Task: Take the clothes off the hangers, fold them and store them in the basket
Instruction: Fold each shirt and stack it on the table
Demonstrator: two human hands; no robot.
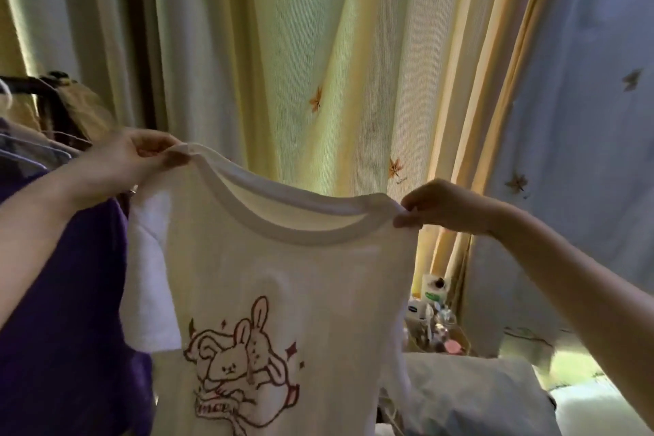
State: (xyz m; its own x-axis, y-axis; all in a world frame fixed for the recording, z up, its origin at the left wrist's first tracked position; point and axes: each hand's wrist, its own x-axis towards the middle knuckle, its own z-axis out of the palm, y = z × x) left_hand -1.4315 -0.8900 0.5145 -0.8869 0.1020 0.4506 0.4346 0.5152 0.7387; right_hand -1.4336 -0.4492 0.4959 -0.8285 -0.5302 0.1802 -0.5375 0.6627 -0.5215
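Dim interior, backlit: daylight glows through the curtains (300, 46). Near left lies in shadow. Soft focus throughout; wide-angle bowing at edges.

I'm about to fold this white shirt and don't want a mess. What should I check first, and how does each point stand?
1. Left hand pinches one shoulder of the white T-shirt: ok.
2. Right hand pinches the other shoulder: ok.
3. No hanger in the neck: ok, none shows.
4. Shirt hangs spread, bunny print facing the camera: ok.
5. Sleeve clear of the purple garment: cannot tell.
6. Basket within reach: cannot tell, not in view.
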